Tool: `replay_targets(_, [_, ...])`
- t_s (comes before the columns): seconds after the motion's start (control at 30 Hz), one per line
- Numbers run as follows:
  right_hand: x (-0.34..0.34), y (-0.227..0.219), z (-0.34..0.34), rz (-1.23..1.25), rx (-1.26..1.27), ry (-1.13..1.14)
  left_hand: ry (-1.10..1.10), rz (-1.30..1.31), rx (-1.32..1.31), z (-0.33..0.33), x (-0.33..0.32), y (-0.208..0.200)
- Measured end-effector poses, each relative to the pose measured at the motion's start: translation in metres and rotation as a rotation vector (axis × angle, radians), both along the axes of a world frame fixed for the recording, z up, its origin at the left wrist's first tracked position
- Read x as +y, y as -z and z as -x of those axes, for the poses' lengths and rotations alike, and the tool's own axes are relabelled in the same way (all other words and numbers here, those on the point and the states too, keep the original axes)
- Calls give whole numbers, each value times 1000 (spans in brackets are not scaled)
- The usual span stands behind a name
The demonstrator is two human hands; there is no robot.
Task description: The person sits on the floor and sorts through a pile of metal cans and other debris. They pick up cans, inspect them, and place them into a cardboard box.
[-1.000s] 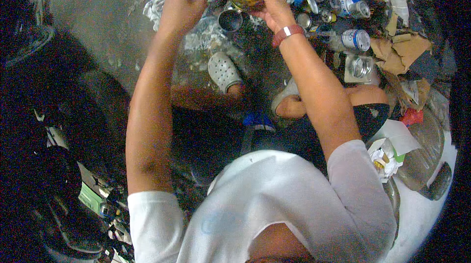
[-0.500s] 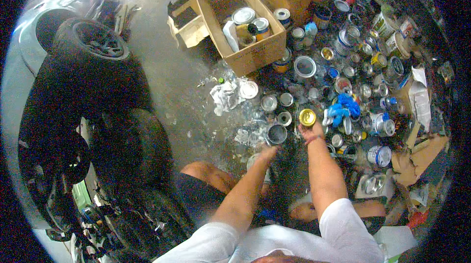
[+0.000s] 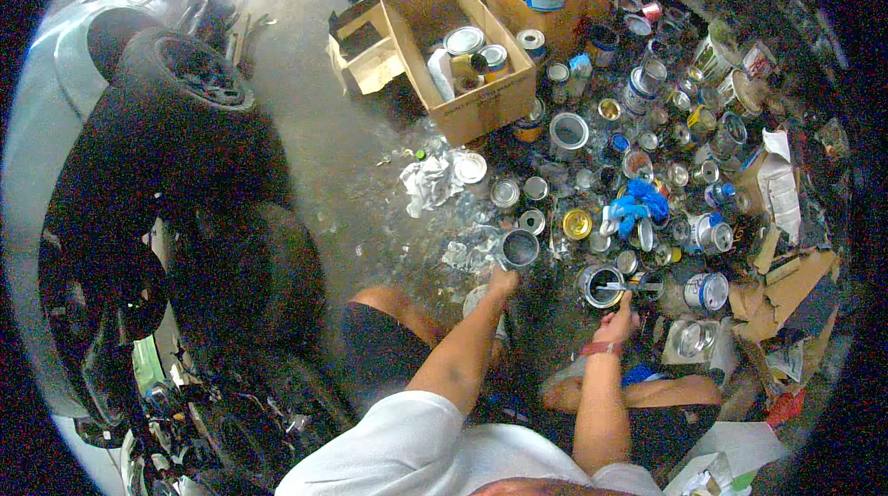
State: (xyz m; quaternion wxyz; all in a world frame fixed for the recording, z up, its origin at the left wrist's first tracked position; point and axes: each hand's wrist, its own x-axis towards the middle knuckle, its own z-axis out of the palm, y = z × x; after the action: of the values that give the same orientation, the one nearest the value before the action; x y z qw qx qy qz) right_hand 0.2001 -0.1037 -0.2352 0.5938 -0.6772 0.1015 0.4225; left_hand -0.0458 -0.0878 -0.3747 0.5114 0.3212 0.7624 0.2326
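Note:
My left hand (image 3: 505, 281) is closed on the side of an open grey tin can (image 3: 520, 248), whose dark inside faces up. To the right, my right hand (image 3: 612, 324) has its forefinger stretched to a flat grey strip (image 3: 638, 287), with the fingertips at its edge. That strip lies across the rim of an open can (image 3: 588, 289) with a dark inside. A gold-coloured tin (image 3: 577, 224) stands on the floor between and beyond my hands. Crumpled blue gloves (image 3: 640, 204) lie on the cans just past my right hand.
Several used paint cans (image 3: 710, 292) crowd the floor to the right. Beyond stands an open cardboard box (image 3: 481, 112) with cans inside. White crumpled paper (image 3: 431, 183) lies left of the cans. A car wheel (image 3: 199, 75) is at the left, torn cardboard (image 3: 791, 288) at the right.
My right hand has let go of the gold-coloured tin, which now stands on the floor, and has moved nearer to me, to the strip on the open can. My left hand keeps the grey can.

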Motion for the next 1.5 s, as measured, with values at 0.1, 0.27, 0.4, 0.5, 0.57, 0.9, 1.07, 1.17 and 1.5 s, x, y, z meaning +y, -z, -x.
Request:
replay_targets(0.1, [-2, 26, -30, -102, 95, -240, 71, 111, 139, 1, -9, -28])
replay_targets(0.27, [19, 132, -76, 0, -289, -519, 271, 28, -12, -2, 5, -57])
replay_targets(0.4, [22, 55, -46, -106, -787, -967, 381, -51, 50, 18, -12, -59])
replay_targets(0.5, [18, -10, -51, -88, -1333, -1209, 475, 157, 40, 12, -5, -119])
replay_targets(0.57, [23, -5, -74, -38, -1297, -1080, 484, 154, -86, 6, 6, -158])
replay_targets(0.9, [-9, -37, -135, 148, -1228, -955, 591, -47, 129, -27, -8, -231])
replay_targets(1.07, [-24, -160, -90, -207, -1016, -714, 565, -69, 201, -18, 0, -163])
replay_targets(1.17, [-48, -253, -57, -373, -1093, -625, 598, -69, 226, -29, 1, -165])
replay_targets(1.5, [-44, -253, -17, -461, -1419, -1331, 670, -188, 144, -47, -13, -192])
